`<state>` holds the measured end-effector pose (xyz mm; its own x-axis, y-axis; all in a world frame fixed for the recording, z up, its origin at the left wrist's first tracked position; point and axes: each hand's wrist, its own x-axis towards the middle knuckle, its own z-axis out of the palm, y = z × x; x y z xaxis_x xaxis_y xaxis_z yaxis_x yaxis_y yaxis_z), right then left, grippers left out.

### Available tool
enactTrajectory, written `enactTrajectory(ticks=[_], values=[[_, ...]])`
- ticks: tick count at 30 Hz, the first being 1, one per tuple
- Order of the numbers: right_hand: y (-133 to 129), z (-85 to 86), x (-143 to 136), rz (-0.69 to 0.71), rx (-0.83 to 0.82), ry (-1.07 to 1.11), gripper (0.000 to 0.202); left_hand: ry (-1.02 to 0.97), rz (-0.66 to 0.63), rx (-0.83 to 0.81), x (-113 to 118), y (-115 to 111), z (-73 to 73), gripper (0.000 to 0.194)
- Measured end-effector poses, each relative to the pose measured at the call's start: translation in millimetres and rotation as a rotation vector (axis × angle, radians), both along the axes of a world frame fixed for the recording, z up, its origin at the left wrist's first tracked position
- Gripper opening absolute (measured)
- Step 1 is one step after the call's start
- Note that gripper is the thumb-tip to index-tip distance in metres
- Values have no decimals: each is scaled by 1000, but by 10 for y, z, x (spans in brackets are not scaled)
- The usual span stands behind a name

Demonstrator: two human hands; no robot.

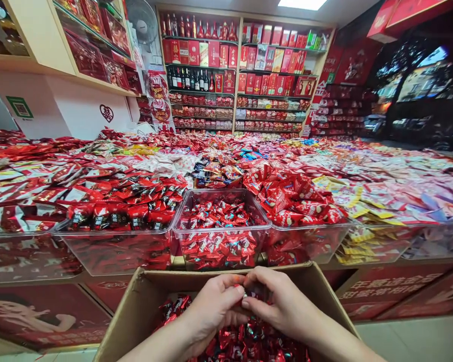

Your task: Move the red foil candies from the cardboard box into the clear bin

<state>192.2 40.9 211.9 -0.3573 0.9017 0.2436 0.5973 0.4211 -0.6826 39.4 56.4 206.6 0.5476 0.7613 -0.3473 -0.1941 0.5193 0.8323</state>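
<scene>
Left hand (221, 301), right hand (279, 296) between carton's (138, 311) side edges

Box (126, 311) matt cardbd, wrappers (254, 334) glossy w/ metallic sheen, tub (222, 230) smooth plastic.

Red-fronted counter (392, 294), clear bins (221, 229) heaped with packets (221, 213), farther heaps (219, 143) perhaps binned too

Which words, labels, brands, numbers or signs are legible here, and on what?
"囍": heart decal on the white wall.
"糖", apparently: lower right red panel; its other characters are uncertain.
QR sign: caption too small to read.
Shelved boxes, shelved bottles, black-and-red packets: too small or blurred.
Wrapped candies in the carton: nothing legible.
</scene>
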Motion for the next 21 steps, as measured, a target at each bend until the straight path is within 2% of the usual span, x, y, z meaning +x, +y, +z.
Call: enactTrajectory(ticks=[6,10,14,18,21], values=[[-37,32,48,13,41,-16,24,2,14,25,9,-2,-16,17],[-30,22,60,9,44,-8,21,9,35,7,20,-10,-11,18],[-44,8,40,33,135,-67,16,136,36,92,21,-1,-36,19],[-109,35,-35,-22,280,-218,11,159,130,69,13,0,-82,18],[-170,42,-99,-67,319,-283,15,110,196,77,17,-13,-100,22]])
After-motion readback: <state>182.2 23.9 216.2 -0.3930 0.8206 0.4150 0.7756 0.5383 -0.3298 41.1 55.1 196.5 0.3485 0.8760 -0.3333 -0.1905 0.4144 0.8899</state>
